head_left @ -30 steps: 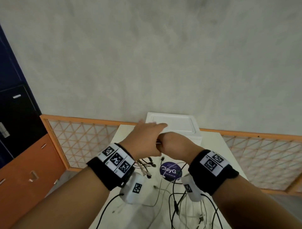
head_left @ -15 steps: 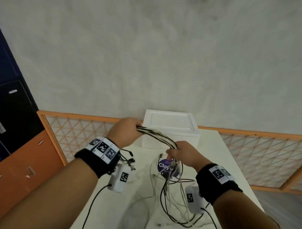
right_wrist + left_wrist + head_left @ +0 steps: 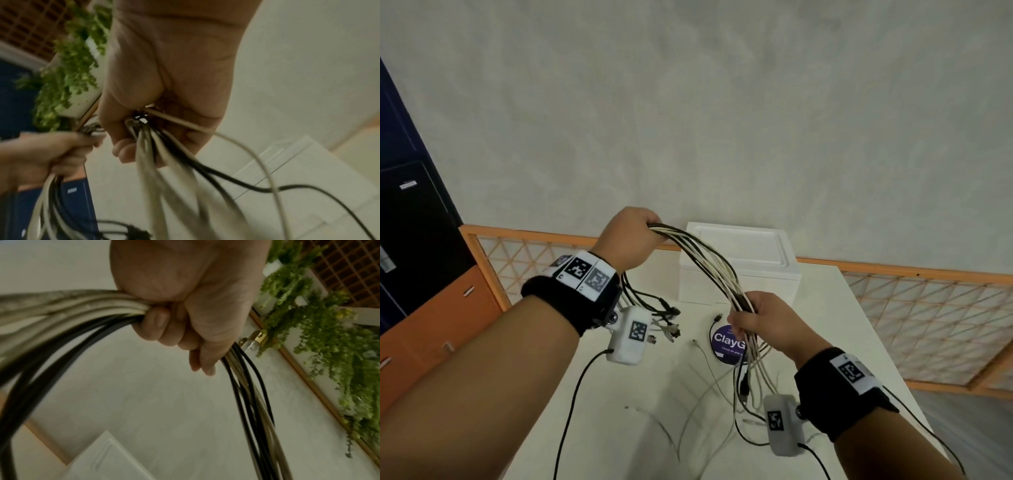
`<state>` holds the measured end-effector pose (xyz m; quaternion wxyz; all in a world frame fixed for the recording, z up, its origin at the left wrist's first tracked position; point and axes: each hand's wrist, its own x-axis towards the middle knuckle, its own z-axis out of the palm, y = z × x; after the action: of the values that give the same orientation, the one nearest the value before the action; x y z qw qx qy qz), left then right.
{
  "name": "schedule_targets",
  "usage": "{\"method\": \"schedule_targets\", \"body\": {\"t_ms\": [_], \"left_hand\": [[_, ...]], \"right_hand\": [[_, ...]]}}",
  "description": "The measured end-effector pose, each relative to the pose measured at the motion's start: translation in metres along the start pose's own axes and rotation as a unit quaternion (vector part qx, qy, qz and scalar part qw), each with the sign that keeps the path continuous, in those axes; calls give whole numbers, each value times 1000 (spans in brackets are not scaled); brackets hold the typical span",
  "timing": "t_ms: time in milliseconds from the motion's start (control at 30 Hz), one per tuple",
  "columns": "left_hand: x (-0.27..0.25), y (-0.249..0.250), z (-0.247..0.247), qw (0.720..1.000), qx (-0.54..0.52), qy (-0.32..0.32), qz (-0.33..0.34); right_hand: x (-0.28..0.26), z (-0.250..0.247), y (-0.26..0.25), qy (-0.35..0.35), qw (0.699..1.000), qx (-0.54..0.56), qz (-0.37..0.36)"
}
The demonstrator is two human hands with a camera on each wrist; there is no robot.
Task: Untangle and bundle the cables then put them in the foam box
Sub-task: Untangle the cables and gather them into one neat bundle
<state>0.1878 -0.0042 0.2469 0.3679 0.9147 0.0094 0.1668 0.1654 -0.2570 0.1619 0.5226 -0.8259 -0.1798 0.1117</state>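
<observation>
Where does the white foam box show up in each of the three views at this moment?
Head: foam box, centre, on the table's far end behind the cable bundle.
Left wrist: bottom left, one white corner.
Right wrist: lower right, blurred.
Shared landmark: the cable bundle, held by both hands.

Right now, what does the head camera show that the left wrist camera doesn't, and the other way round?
Only the head view shows the right hand gripping the cables' lower stretch, the white table, a purple round sticker and loose plug ends lying there. Only the left wrist view shows the left hand's curled fingers from the palm side, plus hanging green plants. Both show the left hand gripping the black and white cables, and the closed foam box.
</observation>
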Motion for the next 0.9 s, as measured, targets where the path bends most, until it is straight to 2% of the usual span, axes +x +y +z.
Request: {"method": "schedule_targets", "body": {"t_ms": [67, 167, 233, 300, 333, 400, 433, 533, 667, 733, 767, 833, 900], "left_hand": [[1, 3, 0, 1000, 23, -6, 5], [1, 4, 4, 1000, 26, -13, 2], [1, 4, 8, 1000, 13, -15, -5], [0, 6, 8, 1000, 10, -12, -4], [2, 7, 5, 1000, 5, 0, -2], [7, 8, -5, 999, -26, 45, -9], [10, 7, -12, 997, -36, 61, -13], [13, 4, -21, 998, -12, 55, -8], [12, 2, -21, 998, -18, 52, -29], [13, 2, -25, 997, -23, 59, -42], [14, 2, -29, 996, -28, 70, -48], [18, 2, -42, 992, -48, 100, -68], [23, 2, -58, 987, -53, 122, -85]], "right_hand": [[0, 3, 7, 13, 999, -42, 1], [3, 14, 20, 104, 992, -70, 5], [3, 19, 23, 132, 990, -48, -4], [0, 20, 24, 106, 994, 12, 2], [-3, 19, 27, 70, 997, 21, 14], [-13, 20, 40, 1, 999, -10, 45], [-18, 23, 49, -6, 998, -2, 58], [-25, 29, 62, 71, 990, 58, 103], [-18, 17, 62, 105, 990, -7, 92], [-18, 4, 67, 94, 992, 30, 83], [-21, -1, 71, 67, 994, 43, 77], [-28, -6, 81, 11, 996, -25, 85], [-35, -7, 100, 6, 986, -124, 112]]}}
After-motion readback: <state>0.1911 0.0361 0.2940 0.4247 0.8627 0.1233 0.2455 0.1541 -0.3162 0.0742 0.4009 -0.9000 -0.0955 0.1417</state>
